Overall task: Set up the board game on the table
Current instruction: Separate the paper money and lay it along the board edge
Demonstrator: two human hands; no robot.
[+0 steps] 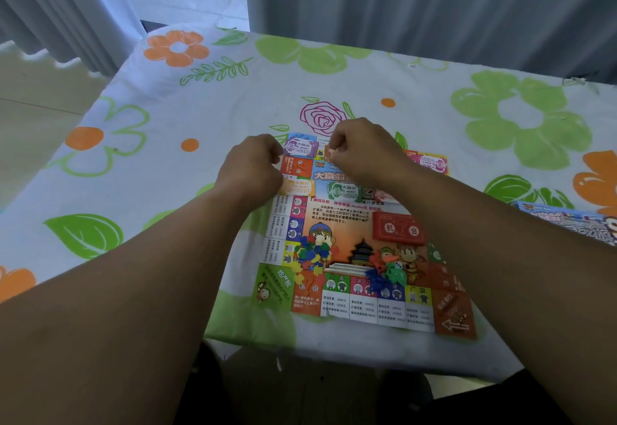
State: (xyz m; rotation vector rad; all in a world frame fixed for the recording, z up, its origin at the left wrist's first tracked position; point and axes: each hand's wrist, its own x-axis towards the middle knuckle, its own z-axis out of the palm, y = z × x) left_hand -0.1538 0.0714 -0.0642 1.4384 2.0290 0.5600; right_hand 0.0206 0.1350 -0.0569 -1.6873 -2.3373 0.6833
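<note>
The board (364,301) lies unfolded at frame centre on the worktop (200,107) with cards (399,228), pieces (314,256) and notes (298,148) on it; sorting the notes looks unfinished. It is thin, creased, brightly printed paper. The right hand (364,154) pinches a small slip (330,155) in curled fingers (337,142) — the left hand (253,167) is curled too, its hold unclear.

Two bare forearms, bare left hand (257,164), bare right hand (364,147), dark clothing below

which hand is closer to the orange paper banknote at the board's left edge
Left. The left hand is right beside the orange paper banknote; the right hand is farther back and to its right.
</note>
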